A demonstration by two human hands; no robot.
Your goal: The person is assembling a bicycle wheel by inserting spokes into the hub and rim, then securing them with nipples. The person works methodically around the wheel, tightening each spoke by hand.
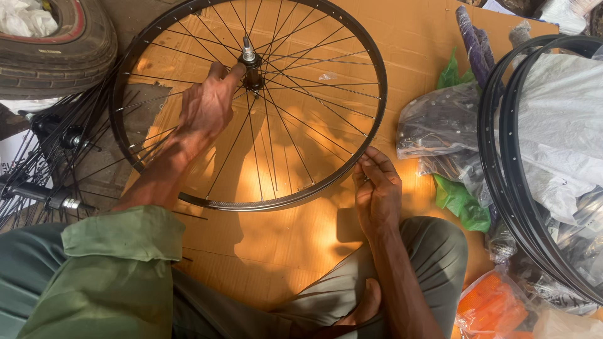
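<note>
Cardboard (440, 31) bears spoked wheel (248, 103); orange packet (490, 307) lies lower right.

Rolled green sleeve (122, 235); grey trousers (433, 251)

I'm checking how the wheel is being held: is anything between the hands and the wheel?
Nothing visible. The left hand already touches the hub through the spokes, and the right hand grips the wheel's rim directly.

Glossy black metal wheel rim (370, 135), thin metal spokes (295, 119), matt brown cardboard (414, 44)
</note>
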